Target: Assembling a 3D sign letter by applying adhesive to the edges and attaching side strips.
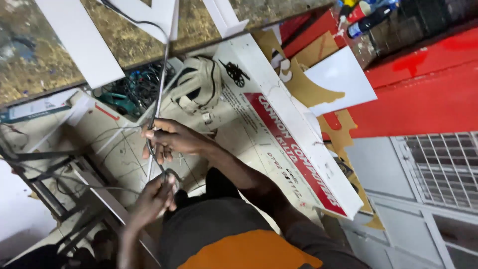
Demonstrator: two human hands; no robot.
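A thin grey cable [160, 84] hangs down from the worn wooden workbench [45, 55] above. My right hand [167, 139] grips it below the bench edge. My left hand [152, 199] is closed around the lower end of the same cable, which loops between the two hands. A white strip [79, 40] and other white pieces lie on the bench top where the cable starts.
A long white sign box with a red band [294, 149] leans beside my right arm. A white and black helmet [199, 84] and tangled wires [137, 87] sit under the bench. Red panels [423, 94], white sheet offcuts [343, 79] and a metal grille [443, 164] are to the right.
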